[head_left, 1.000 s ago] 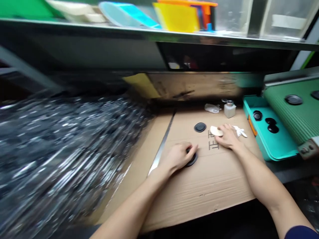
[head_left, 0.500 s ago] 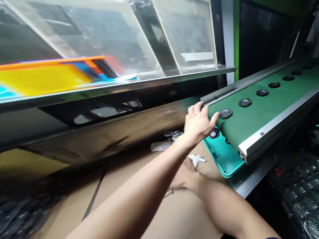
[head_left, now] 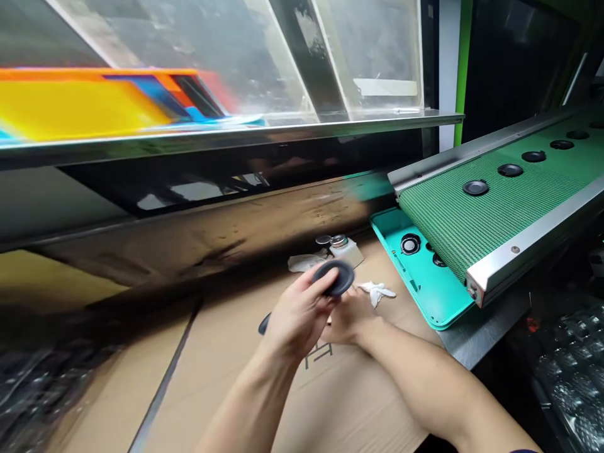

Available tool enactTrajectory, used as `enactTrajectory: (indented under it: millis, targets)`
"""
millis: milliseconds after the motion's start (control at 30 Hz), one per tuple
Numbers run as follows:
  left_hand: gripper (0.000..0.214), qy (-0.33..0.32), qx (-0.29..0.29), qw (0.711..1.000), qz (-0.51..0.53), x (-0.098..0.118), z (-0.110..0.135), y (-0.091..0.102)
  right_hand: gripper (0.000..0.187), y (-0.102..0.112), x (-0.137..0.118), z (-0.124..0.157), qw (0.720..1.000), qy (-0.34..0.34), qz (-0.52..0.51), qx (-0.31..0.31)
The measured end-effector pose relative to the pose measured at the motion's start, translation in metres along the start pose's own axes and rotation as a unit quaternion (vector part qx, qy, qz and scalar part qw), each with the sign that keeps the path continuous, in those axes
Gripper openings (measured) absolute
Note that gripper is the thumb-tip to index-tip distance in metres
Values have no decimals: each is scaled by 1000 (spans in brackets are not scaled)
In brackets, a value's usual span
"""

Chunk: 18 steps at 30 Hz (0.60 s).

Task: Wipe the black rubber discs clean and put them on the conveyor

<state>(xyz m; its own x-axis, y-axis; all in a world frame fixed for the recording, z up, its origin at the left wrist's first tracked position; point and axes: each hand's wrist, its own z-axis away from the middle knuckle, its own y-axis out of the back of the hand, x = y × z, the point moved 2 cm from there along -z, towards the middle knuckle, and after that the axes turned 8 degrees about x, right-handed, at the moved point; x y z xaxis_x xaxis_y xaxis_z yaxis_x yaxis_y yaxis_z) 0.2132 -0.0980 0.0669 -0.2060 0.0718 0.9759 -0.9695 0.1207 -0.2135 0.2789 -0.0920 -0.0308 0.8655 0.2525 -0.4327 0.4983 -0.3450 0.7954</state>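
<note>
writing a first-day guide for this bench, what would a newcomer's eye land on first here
Probably the green conveyor belt on the right, with its row of dark discs, and the turquoise tray partly under its near end. Near the centre, a black disc stands out, held in the left hand above the cardboard. At upper left, a blurred yellow-and-orange shape glows above the shelf edge.

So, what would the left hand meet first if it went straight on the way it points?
Probably the bottle, which shows just past the disc in the left hand. Depth is unclear, so it might pass over instead.
</note>
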Motion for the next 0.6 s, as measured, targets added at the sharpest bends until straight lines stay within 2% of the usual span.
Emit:
enactTrajectory:
  millis: [67,100,133,200,267,367,467,533,600]
  targets:
    - [49,80,66,994,26,-25,0,57,40,-3,3,-1,1000,3,10,-1]
    - [48,100,90,990,34,-35,-1,79,36,-3,4,-1,1000,0,10,4]
    - [45,108,111,987,41,-44,-1,96,34,-2,5,-2,1000,-6,5,16]
    - [34,107,143,982,68,-57,-2,115,32,2,1,-3,997,-30,-22,62]
    - [19,110,158,975,111,-61,-4,120,35,8,-9,-2,989,-38,-69,127]
    - [11,144,138,961,190,-60,-6,115,37,15,-29,2,972,13,-143,187]
    - [21,186,50,935,296,-54,-6,111,34,14,-39,6,971,73,-156,167]
    - [33,196,-7,914,355,-50,-5,111,35,10,-37,7,976,77,-131,158]
    - [39,202,-13,905,374,-48,-4,113,37,6,-36,8,978,62,-104,168]
